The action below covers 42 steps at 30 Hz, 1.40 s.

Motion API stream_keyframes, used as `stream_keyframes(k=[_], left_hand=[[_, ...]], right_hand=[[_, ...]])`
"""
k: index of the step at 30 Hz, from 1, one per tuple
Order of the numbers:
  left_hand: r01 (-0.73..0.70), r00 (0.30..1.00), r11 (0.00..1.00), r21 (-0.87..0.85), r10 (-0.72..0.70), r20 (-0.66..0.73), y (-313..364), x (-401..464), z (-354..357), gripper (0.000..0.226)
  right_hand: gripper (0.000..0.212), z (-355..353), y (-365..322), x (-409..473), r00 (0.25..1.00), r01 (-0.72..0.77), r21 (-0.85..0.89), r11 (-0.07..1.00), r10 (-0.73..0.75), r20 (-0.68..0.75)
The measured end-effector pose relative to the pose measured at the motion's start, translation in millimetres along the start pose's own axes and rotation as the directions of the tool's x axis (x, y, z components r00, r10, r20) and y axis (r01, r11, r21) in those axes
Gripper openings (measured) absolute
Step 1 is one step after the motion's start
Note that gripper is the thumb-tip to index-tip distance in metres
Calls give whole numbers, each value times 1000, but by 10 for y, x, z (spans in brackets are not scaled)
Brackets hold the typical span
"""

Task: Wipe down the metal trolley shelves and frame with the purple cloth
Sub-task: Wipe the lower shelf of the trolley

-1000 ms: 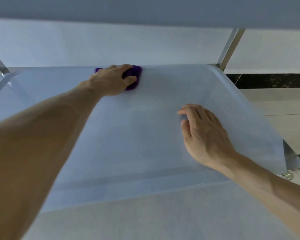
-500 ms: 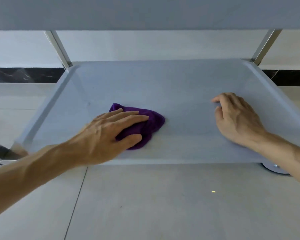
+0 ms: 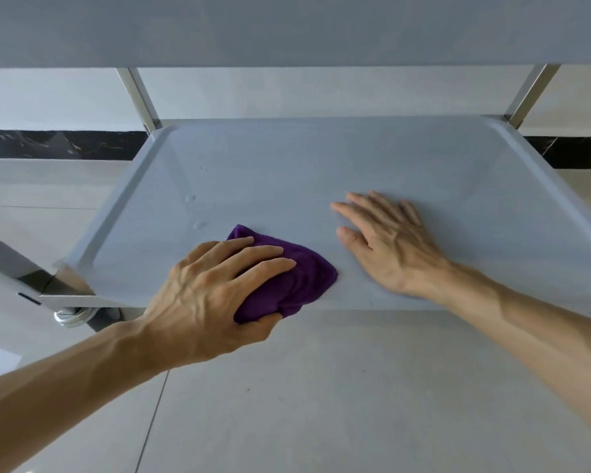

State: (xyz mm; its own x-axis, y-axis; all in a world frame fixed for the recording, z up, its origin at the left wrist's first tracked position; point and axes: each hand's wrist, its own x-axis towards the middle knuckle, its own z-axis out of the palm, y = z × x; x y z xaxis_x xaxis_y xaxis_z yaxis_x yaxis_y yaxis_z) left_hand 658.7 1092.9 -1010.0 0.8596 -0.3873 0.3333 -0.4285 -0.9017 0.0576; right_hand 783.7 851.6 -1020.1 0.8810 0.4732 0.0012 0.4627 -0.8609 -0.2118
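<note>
With our left hand fingers curled round the purple cloth and right hand flat, droplets beyond our fingertips may get missed.

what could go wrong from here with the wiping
The cloth sits at the shelf's near edge under the left hand, so a pull toward the person may drag it off. Droplets lie left of it and could be missed. The right hand, flat on the shelf, may leave smudges.
</note>
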Motion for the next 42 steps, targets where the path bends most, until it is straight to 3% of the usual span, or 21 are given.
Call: stream_keyframes(k=[12, 18, 23, 29, 31, 34, 38, 42], left_hand=[[-131, 985, 991, -2, 130, 111, 708, 539, 183, 57], [-222, 972, 975, 13, 220, 87, 389, 269, 75, 56], [-135, 985, 989, 58, 128, 115, -300, -258, -234, 58], [151, 972, 985, 80, -163, 171, -405, -366, -358, 64], [133, 978, 989, 71, -142, 150, -210, -215, -280, 63], [53, 991, 998, 40, -57, 119, 125, 65, -113, 61], [15, 978, 999, 35, -22, 207, 312, 294, 3, 63], [154, 970, 988, 22, -155, 186, -47, 250, -87, 61]], right_hand=[[58, -144, 494, -238, 1000, 0, -5, 1000, 0, 15], [65, -196, 676, -355, 1000, 0, -53, 999, 0, -14], [66, -186, 696, -364, 998, 25, -49, 999, -28, -63], [50, -216, 433, -190, 982, 36, -4, 999, -36, -187], [37, -134, 243, -120, 977, 58, 11, 998, -55, -204], [42, -26, 109, -98, 984, 47, 8, 999, -45, -172], [45, -41, 198, -121, 988, 47, 31, 998, -42, -148], [46, -39, 172, -135, 982, 69, 25, 997, -64, -176]])
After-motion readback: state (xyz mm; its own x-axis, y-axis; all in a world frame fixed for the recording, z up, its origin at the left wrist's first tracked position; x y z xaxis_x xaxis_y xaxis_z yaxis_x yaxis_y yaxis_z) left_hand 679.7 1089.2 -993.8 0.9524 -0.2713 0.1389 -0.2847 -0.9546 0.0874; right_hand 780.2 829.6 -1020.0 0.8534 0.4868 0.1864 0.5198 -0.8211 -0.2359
